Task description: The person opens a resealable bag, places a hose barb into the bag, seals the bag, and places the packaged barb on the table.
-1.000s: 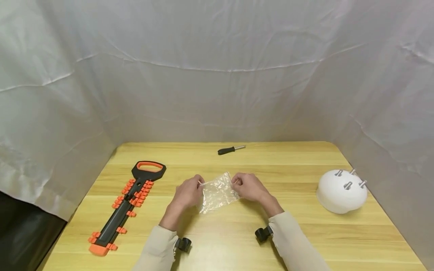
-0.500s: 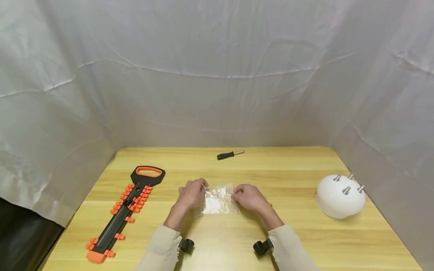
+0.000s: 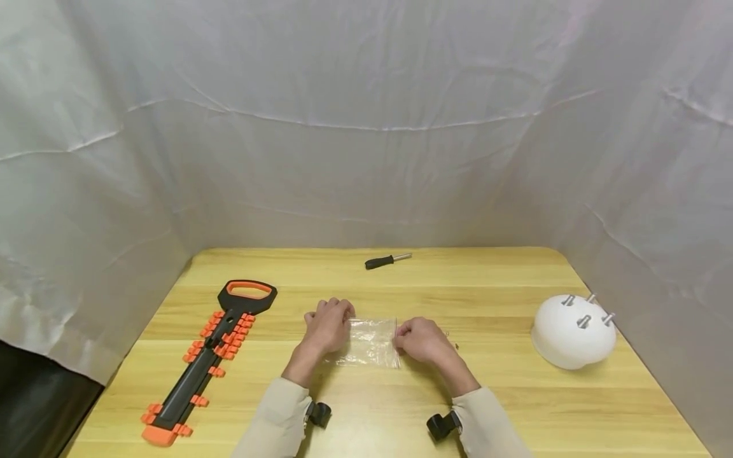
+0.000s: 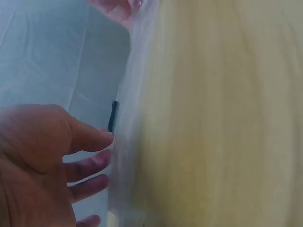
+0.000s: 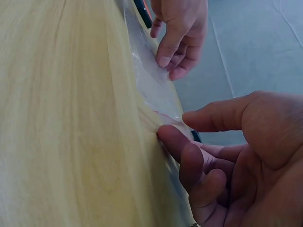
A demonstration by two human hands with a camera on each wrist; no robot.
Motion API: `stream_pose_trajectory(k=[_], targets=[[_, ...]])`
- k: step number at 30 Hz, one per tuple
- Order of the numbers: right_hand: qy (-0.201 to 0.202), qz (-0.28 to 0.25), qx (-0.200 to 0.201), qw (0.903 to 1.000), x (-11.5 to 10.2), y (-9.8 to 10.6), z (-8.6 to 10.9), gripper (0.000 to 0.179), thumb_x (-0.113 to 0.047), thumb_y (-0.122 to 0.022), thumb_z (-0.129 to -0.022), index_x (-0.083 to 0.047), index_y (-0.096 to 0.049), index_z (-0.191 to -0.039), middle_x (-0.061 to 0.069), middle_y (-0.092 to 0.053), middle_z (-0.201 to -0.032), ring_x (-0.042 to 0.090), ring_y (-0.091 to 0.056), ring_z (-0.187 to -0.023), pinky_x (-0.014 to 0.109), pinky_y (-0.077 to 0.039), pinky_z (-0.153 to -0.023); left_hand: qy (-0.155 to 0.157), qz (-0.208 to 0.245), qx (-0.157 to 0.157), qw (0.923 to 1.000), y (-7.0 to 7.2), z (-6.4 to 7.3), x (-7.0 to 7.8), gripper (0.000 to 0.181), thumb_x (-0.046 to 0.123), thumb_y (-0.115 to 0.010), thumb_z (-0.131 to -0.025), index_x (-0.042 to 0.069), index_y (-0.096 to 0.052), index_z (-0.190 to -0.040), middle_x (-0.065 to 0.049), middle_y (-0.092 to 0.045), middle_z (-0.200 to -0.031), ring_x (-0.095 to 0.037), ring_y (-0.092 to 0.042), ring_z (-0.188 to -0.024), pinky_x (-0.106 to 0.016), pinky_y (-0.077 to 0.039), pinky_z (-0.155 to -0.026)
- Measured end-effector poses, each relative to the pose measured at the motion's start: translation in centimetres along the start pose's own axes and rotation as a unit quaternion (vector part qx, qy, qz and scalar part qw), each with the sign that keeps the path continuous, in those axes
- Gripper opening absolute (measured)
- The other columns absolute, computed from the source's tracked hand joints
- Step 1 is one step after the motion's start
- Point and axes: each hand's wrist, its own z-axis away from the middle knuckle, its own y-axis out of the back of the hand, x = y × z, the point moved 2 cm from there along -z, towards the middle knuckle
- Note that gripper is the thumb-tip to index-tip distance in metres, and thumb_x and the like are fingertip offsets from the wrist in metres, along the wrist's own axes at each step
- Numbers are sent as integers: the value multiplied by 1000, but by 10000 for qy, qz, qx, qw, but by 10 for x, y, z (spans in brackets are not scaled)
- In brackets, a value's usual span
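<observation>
A clear zip bag point(image 3: 369, 343) lies on the wooden table between both hands in the head view. My right hand point(image 3: 424, 340) pinches the bag's right-hand zip edge. In the right wrist view, the thumb and index fingertip of the right hand point(image 5: 227, 156) meet at the red-lined zip. On the bag's left end rests my left hand point(image 3: 329, 327), with fingers loosely extended. The left wrist view has the left hand's thumb and fingertips point(image 4: 102, 139) touching the bag's edge. Whether anything is inside the bag cannot be made out.
A black socket rail point(image 3: 197, 375) with orange clips and a handle lies at left. At the back is a black-handled screwdriver point(image 3: 380, 262). A white rounded block point(image 3: 567, 337) with several metal pieces sticking up stands at right. Tiny bits point(image 3: 456, 346) lie beside the right wrist.
The bag has come down from a raised, tilted position to lie flatter. My left hand has gone from gripping its left edge to resting on it; the right hand keeps its pinch.
</observation>
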Motion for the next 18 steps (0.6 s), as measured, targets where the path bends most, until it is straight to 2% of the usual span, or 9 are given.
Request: stream_pose_trajectory(k=[2,4,6,10,12,14,18], targets=[[-60,68,58,9999,-1,1,0,12,-23,-63,-88,-19,-70,-79,-4,-69,-85,16,-53,-69,29,-39,-58,-116,4,24,9999,0,2,3,21,13,-57,-94,17,-64,-113,-3,-58,-113,-27,-45,-111,-55,-30,-93],[-97,168,152,9997,-2,3,0,10,-23,-63,-86,-19,-72,-88,-3,-70,-95,16,-57,-75,30,-43,-62,-307,75,-25,9995,-1,4,10,21,13,-58,-93,15,-64,-114,-5,-57,-114,-27,-45,-110,-52,-34,-91],[-128,159,200,9996,-4,5,0,19,-22,-62,-85,-18,-71,-102,-1,-69,-99,17,-58,-77,31,-45,-65,-506,305,-229,9980,-2,7,17,21,12,-58,-93,13,-63,-114,-6,-57,-110,-25,-48,-105,-46,-40,-87],[1,-29,241,9997,-5,7,-1,43,-16,-58,-87,-12,-57,-130,1,-67,-90,15,-55,-68,30,-44,-60,-794,760,-820,9905,-7,10,30,22,8,-56,-92,7,-61,-114,-6,-57,-101,-19,-54,-90,-33,-48,-77],[92,-174,241,9995,-5,7,-1,49,-11,-55,-88,-10,-50,-137,-1,-67,-86,14,-53,-64,29,-43,-58,-874,840,-1020,9874,-12,11,33,25,6,-54,-90,6,-60,-115,-5,-58,-99,-16,-55,-85,-29,-49,-75],[134,-354,216,9991,-4,6,-1,53,-7,-52,-89,-10,-44,-141,-3,-68,-85,12,-55,-67,28,-44,-63,-916,826,-1136,9858,-16,11,34,27,6,-54,-89,5,-59,-115,-3,-58,-97,-14,-54,-82,-27,-48,-73],[181,-778,21,9968,-1,3,-1,57,-3,-47,-92,-11,-34,-147,0,-69,-93,13,-61,-75,29,-47,-73,-779,882,-1264,9850,-21,13,34,24,10,-56,-92,5,-60,-115,-2,-59,-94,-13,-55,-81,-28,-48,-72]])
